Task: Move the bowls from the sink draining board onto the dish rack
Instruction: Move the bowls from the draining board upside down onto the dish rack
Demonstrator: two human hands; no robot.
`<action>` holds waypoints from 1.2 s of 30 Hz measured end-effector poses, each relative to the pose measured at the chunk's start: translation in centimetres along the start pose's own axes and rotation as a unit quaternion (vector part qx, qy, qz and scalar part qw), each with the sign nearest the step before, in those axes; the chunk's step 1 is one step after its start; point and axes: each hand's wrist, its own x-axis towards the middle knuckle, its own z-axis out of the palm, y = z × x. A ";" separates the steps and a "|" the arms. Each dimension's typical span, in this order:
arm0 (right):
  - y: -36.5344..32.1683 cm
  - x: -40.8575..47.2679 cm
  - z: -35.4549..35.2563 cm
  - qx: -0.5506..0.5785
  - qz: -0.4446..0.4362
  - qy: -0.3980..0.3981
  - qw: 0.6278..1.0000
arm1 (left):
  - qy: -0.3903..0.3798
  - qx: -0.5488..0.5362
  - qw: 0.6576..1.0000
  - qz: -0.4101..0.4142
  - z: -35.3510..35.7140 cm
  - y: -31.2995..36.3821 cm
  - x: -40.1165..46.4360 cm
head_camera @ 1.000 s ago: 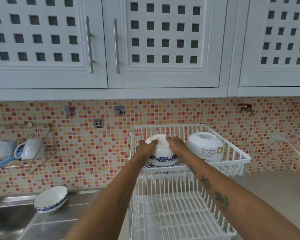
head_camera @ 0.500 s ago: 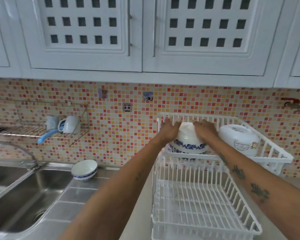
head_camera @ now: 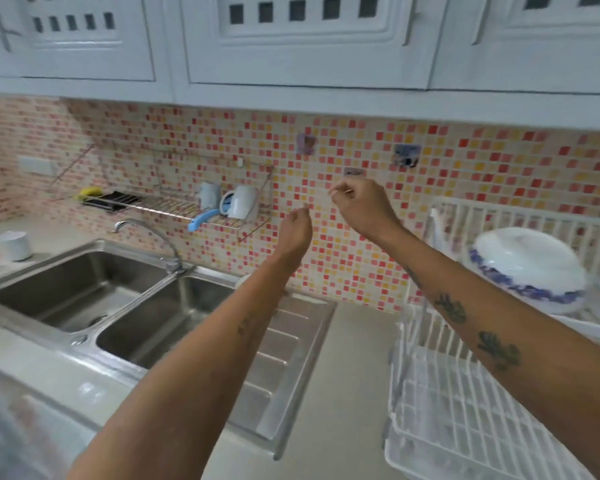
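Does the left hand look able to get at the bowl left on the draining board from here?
Probably yes. The left hand is empty and raised above the draining board. The remaining bowl is mostly hidden behind that forearm, only a rim sliver showing, and nothing visible blocks a downward reach.

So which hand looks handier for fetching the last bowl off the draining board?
Probably the left hand. It hangs empty above the draining board, where a sliver of the bowl's rim peeks out behind that forearm. The right hand, also empty, is nearer the dish rack.
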 end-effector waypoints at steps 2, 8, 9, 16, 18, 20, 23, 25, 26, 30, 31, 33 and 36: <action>0.3 0.9 4.4 0.015 0.022 -0.053 0.998 | 0.028 -0.013 0.999 -0.029 -2.9 -2.2 1.8; 5.8 3.1 14.8 0.057 0.188 -0.167 0.966 | 0.047 -0.032 0.989 -0.135 -9.6 -8.7 6.7; 7.2 3.5 16.2 0.062 0.218 -0.175 0.958 | 0.046 -0.036 0.986 -0.156 -10.5 -10.0 7.5; 16.1 4.6 23.9 0.141 0.403 -0.247 0.870 | 0.078 -0.042 0.962 -0.258 -14.3 -18.5 12.8; 18.2 5.2 26.2 0.147 0.427 -0.236 0.861 | 0.086 -0.054 0.962 -0.252 -14.7 -20.3 14.4; 19.5 5.6 28.5 0.139 0.441 -0.245 0.852 | 0.096 -0.057 0.963 -0.247 -14.8 -22.0 16.0; 20.8 6.3 31.6 0.124 0.446 -0.275 0.843 | 0.118 -0.070 0.957 -0.256 -14.6 -24.5 17.9; 22.1 6.9 33.5 0.122 0.453 -0.271 0.841 | 0.126 -0.076 0.956 -0.254 -14.3 -26.1 19.0; 23.0 7.2 34.5 0.126 0.451 -0.266 0.842 | 0.134 -0.077 0.955 -0.252 -14.1 -27.0 19.5; 25.3 7.9 37.5 0.182 0.443 -0.223 0.849 | 0.149 -0.069 0.960 -0.227 -13.8 -29.4 21.9; 25.5 8.0 38.0 0.195 0.445 -0.206 0.849 | 0.149 -0.072 0.959 -0.229 -13.7 -30.2 22.7; 26.4 8.3 39.3 0.222 0.442 -0.176 0.851 | 0.154 -0.083 0.958 -0.226 -13.4 -31.0 24.0; 27.4 8.6 40.6 0.274 0.450 -0.153 0.836 | 0.153 -0.083 0.960 -0.220 -12.6 -31.8 25.5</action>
